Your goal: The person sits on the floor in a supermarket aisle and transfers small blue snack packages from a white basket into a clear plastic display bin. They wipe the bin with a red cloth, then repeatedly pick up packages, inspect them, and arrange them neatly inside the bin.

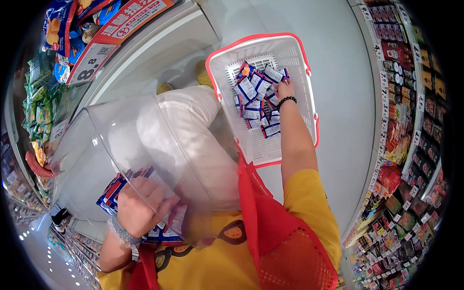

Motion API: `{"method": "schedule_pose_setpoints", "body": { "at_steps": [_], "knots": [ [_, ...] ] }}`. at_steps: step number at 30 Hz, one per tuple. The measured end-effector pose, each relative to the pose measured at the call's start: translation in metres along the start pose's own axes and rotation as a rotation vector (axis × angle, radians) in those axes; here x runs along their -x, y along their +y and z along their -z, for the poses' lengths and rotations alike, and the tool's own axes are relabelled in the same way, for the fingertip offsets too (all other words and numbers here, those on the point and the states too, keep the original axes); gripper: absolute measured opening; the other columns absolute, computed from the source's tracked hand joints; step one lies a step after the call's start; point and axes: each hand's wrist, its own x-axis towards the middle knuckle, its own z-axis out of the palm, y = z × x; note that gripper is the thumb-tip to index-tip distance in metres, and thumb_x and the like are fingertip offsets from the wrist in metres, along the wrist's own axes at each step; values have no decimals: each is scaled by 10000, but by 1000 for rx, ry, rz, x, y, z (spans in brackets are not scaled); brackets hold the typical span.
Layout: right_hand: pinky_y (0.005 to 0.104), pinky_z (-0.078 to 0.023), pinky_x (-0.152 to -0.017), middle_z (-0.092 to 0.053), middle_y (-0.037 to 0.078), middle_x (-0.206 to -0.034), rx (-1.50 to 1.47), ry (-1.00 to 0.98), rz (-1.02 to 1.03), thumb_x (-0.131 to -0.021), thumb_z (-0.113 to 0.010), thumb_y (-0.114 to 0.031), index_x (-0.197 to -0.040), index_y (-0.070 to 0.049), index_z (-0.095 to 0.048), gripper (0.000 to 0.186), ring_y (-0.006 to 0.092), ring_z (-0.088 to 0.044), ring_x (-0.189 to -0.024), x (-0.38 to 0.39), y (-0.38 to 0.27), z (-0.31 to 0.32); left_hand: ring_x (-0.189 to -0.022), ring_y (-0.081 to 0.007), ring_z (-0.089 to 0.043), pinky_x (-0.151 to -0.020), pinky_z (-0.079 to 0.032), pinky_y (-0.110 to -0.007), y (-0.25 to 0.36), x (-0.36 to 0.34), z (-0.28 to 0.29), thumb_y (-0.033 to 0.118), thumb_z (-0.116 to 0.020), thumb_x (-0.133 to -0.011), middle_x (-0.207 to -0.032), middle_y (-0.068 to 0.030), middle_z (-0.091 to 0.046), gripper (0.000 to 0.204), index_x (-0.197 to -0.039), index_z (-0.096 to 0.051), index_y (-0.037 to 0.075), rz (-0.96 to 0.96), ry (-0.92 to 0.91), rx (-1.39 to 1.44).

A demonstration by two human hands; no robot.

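A white basket (299,121) with a red rim stands on the floor in front of me. Many small blue-and-white snack packets (252,110) lie loose in it. My right hand (284,90) reaches down inside, its fingers closed at a packet (274,74) near the basket's right side; the fingertips are partly hidden. Close to my body at the lower left, my left hand (143,200) is closed over a bunch of blue snack packets (166,236). A clear plastic bin (101,159) is tilted across my lap, and part of the left hand shows through its wall.
At the upper left is a display shelf (186,26) with bagged snacks (41,96) and a red-and-white price sign (92,63). Shelves of packaged goods (394,116) line the right side. Grey floor (343,72) lies between them and the basket. A red vest (270,217) hangs by the basket's near edge.
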Motion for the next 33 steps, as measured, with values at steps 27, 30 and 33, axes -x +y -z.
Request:
{"method": "schedule_pose_setpoints", "body": {
  "at_steps": [27,30,33],
  "knots": [
    [377,-448,-739,-614,166,-921,268,-83,-88,-784,-538,-229,-1047,14,-548,357,262,-585,-834,-49,90,-34,-677,-233,-528,-613,-444,-345,-6,-7,3,178,-710,-594,-727,-40,-531,240,-779,-601,72,-11,-23,-29],
    [384,-452,-691,-629,187,-881,369,-22,-6,-753,-542,-254,-858,-14,-650,284,326,-608,-807,-27,75,-48,-672,-221,-528,-608,-446,-337,-5,-8,1,187,-707,-592,-713,-30,-524,243,-779,-598,76,3,-14,-42],
    [367,-455,-698,-632,196,-842,471,-1,152,-745,-554,-251,-822,7,-659,289,322,-608,-787,-33,81,-49,-674,-221,-528,-612,-445,-336,-5,-7,3,188,-709,-590,-710,-32,-524,252,-781,-594,71,-10,-28,-41]
  ]
}}
